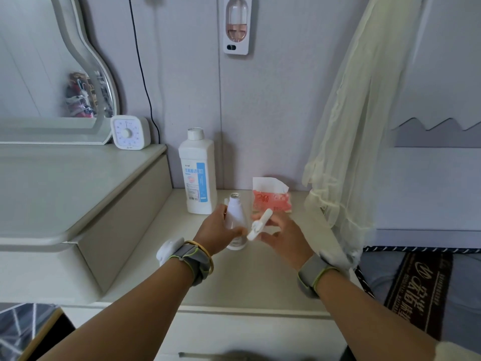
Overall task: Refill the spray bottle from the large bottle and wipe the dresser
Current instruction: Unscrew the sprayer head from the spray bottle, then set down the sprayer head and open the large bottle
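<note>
Beyond the left hand [213,230], just past its fingers, stands the large bottle [196,175], upright with its cap [195,133] on. The left hand is wrapped round the body of the spray bottle [235,214], which appears to stand on the dresser [234,282] between the two hands. Its narrow neck is open and shows a bare metal rim. The right hand [283,238] grips the detached spray head [257,225] just right of that neck; blur hides the exact finger placement.

Judged step: the spray bottle is open and pouring has not yet begun.
- Lay the spray head down to the right of the right hand, away from the pouring path.
- Uncap the large bottle with the freed right hand.
- Hold the spray bottle low on its body so that it stays upright.
- Tilt the large bottle slowly, with its lip close over the rim, since the neck is narrow.
- Stop short of the neck. Overflow would run onto the left fingers.

Left of the left hand, the pale dresser steps up to a raised section [65,183] carrying a mirror [52,61] and a white timer [129,132]. Right of the right hand hangs a gauze net [351,126]. Just beyond the right hand lies a pink tissue pack [270,200], within reach for wiping.
</note>
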`<state>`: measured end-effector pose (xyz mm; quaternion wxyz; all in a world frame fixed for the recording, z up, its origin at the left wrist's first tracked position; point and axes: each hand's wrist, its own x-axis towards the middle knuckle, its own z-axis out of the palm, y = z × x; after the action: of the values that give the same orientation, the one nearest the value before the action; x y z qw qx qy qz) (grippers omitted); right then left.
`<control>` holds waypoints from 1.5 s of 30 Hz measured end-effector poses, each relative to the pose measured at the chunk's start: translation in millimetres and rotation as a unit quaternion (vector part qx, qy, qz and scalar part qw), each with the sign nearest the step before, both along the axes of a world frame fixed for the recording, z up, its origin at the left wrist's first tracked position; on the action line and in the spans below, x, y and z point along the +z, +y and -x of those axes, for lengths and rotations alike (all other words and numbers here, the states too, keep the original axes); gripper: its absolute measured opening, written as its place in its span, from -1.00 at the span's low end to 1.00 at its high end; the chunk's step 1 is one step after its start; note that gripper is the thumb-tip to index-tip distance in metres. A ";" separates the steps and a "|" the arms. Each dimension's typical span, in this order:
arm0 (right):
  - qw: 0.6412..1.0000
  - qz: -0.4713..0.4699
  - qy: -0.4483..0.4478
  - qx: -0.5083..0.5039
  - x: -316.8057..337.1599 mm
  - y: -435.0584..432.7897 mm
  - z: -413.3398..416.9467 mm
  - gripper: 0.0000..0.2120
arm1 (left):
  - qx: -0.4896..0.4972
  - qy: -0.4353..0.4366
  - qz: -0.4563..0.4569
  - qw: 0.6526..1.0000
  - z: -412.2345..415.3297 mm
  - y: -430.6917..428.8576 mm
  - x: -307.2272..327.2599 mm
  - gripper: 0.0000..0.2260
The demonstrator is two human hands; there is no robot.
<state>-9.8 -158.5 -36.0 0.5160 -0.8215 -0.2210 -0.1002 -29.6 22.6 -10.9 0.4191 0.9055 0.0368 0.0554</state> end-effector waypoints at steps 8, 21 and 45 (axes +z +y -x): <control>0.995 0.101 -0.019 -0.012 -29.1 -4.4 -6.0 -0.59 | -0.007 -0.018 0.061 0.998 0.1 -4.7 -6.0 -0.52; 0.992 0.086 0.010 -0.094 -33.8 -0.9 -3.2 -0.66 | 0.100 -0.090 0.143 0.981 -3.7 4.2 1.2 -0.44; 0.988 0.087 -0.022 -0.122 -44.7 -1.3 -7.4 -0.67 | 0.292 -0.126 0.106 0.942 -99.3 53.6 40.1 -0.29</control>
<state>-2.4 -159.8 -80.7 0.4210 -0.8820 -0.1379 -0.1609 69.7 76.2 29.2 0.4796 0.7909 0.2520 0.2847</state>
